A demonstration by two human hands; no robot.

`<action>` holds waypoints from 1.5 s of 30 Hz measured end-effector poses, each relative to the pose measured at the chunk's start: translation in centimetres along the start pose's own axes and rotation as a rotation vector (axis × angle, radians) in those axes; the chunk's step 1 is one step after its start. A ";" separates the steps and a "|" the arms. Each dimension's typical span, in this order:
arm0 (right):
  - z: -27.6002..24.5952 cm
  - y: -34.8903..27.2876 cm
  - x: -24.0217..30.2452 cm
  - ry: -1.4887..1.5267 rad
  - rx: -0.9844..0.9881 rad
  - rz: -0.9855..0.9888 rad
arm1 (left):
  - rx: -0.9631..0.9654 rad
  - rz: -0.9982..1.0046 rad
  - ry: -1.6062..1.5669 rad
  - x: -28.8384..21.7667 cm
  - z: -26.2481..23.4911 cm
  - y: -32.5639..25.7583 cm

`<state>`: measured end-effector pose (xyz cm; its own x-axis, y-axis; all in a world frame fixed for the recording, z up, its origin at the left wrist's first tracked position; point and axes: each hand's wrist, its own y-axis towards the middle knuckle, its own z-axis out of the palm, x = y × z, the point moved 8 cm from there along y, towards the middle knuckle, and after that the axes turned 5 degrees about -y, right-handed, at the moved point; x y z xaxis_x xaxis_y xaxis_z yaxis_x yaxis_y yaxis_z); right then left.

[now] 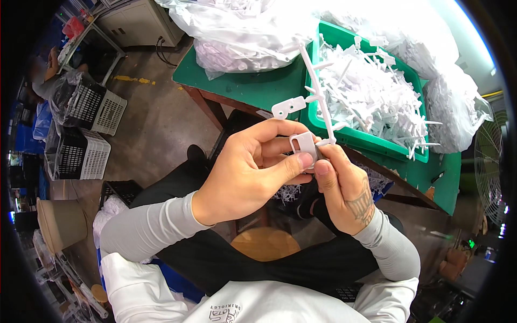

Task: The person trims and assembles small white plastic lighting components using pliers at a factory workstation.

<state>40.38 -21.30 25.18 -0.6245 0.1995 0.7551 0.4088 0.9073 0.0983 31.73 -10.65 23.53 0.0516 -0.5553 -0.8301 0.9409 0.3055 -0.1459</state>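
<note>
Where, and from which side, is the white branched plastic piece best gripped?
Probably pinch its slim stem midway from the right: that side is bare between stubs, a flat tab juts left, and left hand and right hand crowd the lower end.

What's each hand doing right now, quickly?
Left hand: closed, holding a small flat white piece.
Right hand: closed, at the lower end of a white branched stem; exactly what it pinches can't be told.

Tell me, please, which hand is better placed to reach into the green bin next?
Probably the right hand: it is nearer the front wall of the green bin, while the left hand sits farther left. Both hold the white piece, though.
</note>
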 end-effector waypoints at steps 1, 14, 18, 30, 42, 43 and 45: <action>0.0 0.0 0.0 0.001 0.000 -0.001 | -0.005 0.004 -0.008 0.0 0.0 0.0; 0.0 -0.5 0.9 -0.156 -0.006 -0.060 | -0.166 -0.032 0.002 -0.4 -0.7 -0.2; -0.1 -0.7 0.9 -0.157 -0.001 -0.052 | -0.149 -0.059 -0.090 0.2 -0.5 -0.2; 0.3 -1.0 0.4 -0.158 -0.003 -0.089 | -0.212 -0.025 -0.049 0.2 -1.0 -0.3; -0.8 -0.3 0.4 0.012 -0.102 -0.085 | -0.163 0.127 0.189 -0.6 0.0 -1.2; -0.7 -0.2 0.5 -0.013 -0.081 -0.093 | -0.148 0.123 0.163 -0.5 0.1 -1.2; -0.9 -0.3 0.5 -0.024 -0.059 -0.071 | -0.137 0.120 0.172 -0.3 0.1 -1.1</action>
<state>40.57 -21.85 26.10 -0.6685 0.1444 0.7295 0.4007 0.8963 0.1898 30.70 -10.87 23.96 0.0918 -0.3724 -0.9235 0.8766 0.4701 -0.1024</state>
